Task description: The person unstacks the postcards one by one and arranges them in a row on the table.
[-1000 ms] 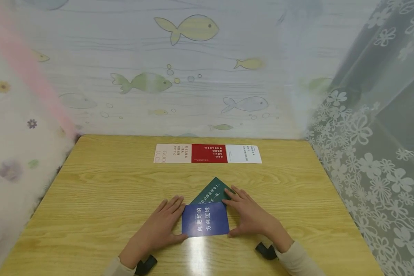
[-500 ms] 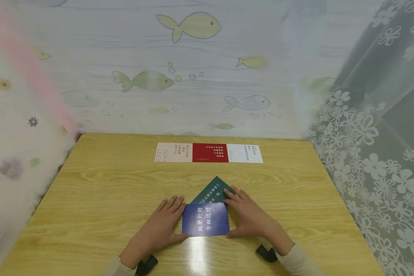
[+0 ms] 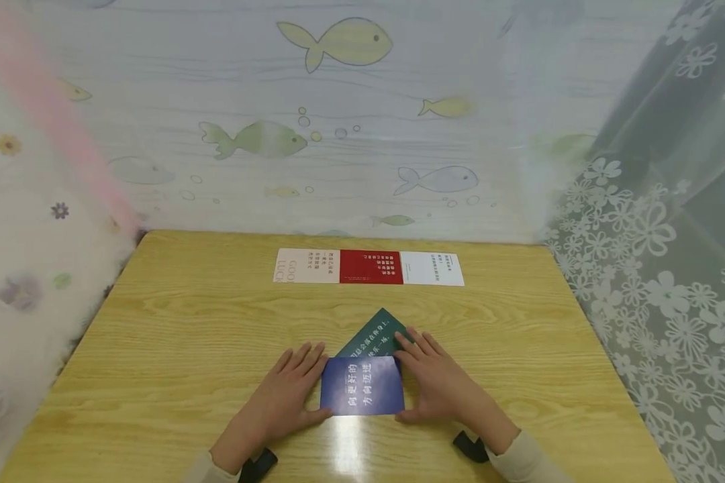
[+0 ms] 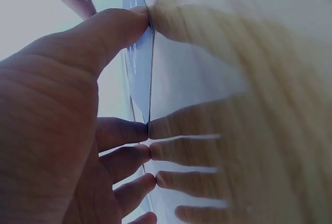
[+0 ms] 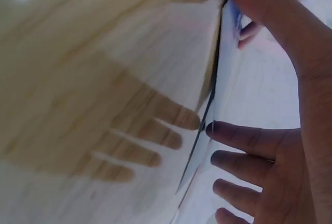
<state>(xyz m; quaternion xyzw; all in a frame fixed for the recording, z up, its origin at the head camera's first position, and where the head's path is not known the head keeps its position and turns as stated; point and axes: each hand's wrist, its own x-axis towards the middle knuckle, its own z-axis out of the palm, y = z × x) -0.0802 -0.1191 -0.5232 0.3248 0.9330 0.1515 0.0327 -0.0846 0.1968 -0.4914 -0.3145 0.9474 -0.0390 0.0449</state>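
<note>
A blue card [image 3: 362, 386] with white print lies flat near the table's front, on top of a tilted green card [image 3: 376, 330]. My left hand [image 3: 309, 388] rests flat on the table, its straight fingers and thumb touching the blue card's left edge [image 4: 141, 79]. On the other side my right hand [image 3: 421, 382] lies flat, thumb at the card's lower right corner and fingers [image 5: 233, 133] against the right edge and over the green card. Neither hand lifts a card.
Three cards lie in a row at the back of the wooden table [image 3: 175, 335]: beige [image 3: 307, 265], red [image 3: 371, 266] and white [image 3: 431, 268]. A fish-print curtain [image 3: 338, 134] hangs behind, and lace curtains [image 3: 652, 255] to the right.
</note>
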